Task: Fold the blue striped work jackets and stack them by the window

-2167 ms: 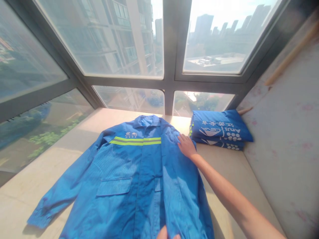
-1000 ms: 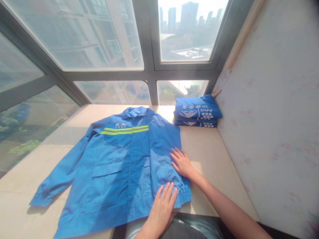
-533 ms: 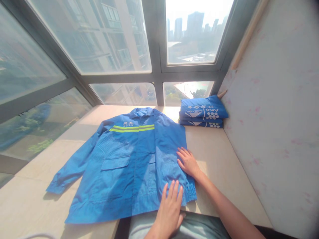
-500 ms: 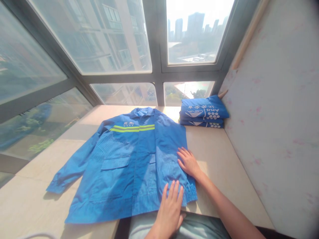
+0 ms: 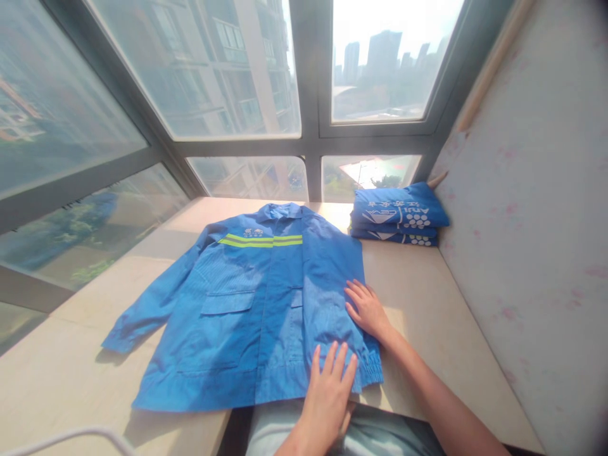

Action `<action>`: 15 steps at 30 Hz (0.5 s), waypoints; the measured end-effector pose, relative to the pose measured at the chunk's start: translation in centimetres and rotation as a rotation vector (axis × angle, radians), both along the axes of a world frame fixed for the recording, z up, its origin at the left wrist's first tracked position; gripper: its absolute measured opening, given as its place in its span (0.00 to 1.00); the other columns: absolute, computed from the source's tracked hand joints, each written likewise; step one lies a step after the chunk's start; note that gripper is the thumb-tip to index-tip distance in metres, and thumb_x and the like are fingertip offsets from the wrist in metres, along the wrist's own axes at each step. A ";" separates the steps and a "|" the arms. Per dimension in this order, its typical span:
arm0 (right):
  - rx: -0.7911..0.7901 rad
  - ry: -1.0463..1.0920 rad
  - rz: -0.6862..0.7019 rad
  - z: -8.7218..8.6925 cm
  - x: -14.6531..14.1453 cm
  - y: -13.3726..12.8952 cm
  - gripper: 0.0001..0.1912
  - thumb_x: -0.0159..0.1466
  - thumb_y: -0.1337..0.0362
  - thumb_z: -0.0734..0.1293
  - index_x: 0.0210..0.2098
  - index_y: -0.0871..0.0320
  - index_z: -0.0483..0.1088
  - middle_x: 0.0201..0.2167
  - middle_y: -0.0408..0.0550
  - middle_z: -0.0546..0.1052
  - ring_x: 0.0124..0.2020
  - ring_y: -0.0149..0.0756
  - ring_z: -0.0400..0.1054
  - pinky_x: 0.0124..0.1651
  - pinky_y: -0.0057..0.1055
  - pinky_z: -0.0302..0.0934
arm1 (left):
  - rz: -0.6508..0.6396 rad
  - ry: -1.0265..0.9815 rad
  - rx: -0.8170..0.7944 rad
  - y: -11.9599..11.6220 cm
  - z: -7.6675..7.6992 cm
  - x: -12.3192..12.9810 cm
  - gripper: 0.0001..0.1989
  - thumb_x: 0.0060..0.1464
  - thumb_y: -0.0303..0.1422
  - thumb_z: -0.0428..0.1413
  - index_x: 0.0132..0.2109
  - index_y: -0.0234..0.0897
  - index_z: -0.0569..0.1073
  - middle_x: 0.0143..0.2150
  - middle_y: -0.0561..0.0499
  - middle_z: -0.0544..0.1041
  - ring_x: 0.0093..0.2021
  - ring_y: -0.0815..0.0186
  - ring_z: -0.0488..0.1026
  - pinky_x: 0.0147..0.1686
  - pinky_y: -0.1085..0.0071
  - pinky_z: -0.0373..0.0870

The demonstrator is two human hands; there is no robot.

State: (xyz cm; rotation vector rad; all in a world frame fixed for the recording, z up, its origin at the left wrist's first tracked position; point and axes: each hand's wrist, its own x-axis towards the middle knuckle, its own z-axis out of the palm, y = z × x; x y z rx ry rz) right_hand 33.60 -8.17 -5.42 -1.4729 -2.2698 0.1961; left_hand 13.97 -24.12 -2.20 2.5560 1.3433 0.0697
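A blue work jacket (image 5: 237, 342) lies spread face up on a pale ledge, its collar toward the window and a yellow-green striped band across the chest. One sleeve stretches out to the left; the right side is folded inward over the front. My left hand (image 5: 330, 386) rests flat with fingers spread on the lower right part, near the hem. Further up, my right hand (image 5: 368, 310) lies on the folded edge, fingers slightly apart. Neither hand grasps the cloth.
A stack of folded blue garments (image 5: 399, 212) with white print sits at the back right, beside a pale patterned wall (image 5: 536, 221). Windows border the ledge (image 5: 422, 297) at the back and left. A white cable (image 5: 90, 432) curves at the lower left.
The view has shifted slightly, so the jacket and stack appear further right. Both hands stay in nearly the same places on the jacket; the fingers of my left hand are spread a little wider.
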 end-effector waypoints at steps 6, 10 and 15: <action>0.006 0.024 -0.006 -0.2 0.0 -0.8 0.22 0.70 0.61 0.59 0.61 0.55 0.69 0.67 0.52 0.67 0.70 0.49 0.55 0.69 0.53 0.51 | 0.024 -0.083 -0.046 -0.2 2.1 -0.1 0.40 0.57 0.47 0.59 0.72 0.41 0.57 0.74 0.41 0.56 0.73 0.44 0.51 0.70 0.40 0.44; -0.005 0.149 0.004 -0.6 0.4 -1.7 0.24 0.69 0.60 0.60 0.63 0.55 0.67 0.66 0.55 0.68 0.69 0.50 0.56 0.68 0.54 0.53 | 0.142 -0.172 -0.084 0.1 3.9 1.1 0.27 0.61 0.49 0.55 0.60 0.39 0.72 0.62 0.40 0.73 0.61 0.48 0.68 0.65 0.47 0.58; -0.045 0.618 -0.228 -2.1 1.5 -1.4 0.28 0.67 0.55 0.61 0.64 0.56 0.64 0.68 0.58 0.63 0.68 0.50 0.58 0.67 0.52 0.59 | 0.333 -0.039 -0.155 1.8 5.5 4.5 0.28 0.61 0.48 0.55 0.60 0.34 0.72 0.50 0.36 0.77 0.49 0.45 0.75 0.48 0.53 0.71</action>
